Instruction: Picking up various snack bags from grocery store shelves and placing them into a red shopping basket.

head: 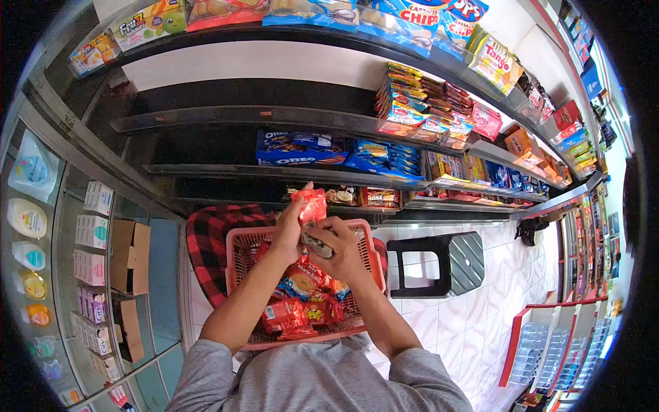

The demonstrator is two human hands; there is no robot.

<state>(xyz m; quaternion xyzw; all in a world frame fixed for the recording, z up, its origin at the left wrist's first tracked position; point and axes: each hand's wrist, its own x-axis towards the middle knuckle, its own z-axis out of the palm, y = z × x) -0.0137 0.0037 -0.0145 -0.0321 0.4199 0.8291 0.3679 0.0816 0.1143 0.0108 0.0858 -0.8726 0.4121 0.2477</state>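
Observation:
My left hand (289, 229) grips a red snack packet (313, 205), raised above the basket in front of the shelves. Close beside it, my right hand (341, 250) has its fingers closed around a small greyish cloth-like thing (317, 244), partly hidden by the fingers. Below both hands is a pink plastic basket (379, 273), close against my body. Red biscuit packets (285, 315) lie loosely inside it, and one larger packet (304, 280) shows a round biscuit picture. My forearms cover part of the contents.
Oreo packs (301, 149), blue wafer packs (383, 157) and stacked biscuits (404, 105) stand on dark shelves (206, 116) ahead. A red-black checked cloth (206, 247) lies beside the basket. A black step stool (465, 265) is on the tiled floor to the right; a glass cabinet (172, 288) flanks my left.

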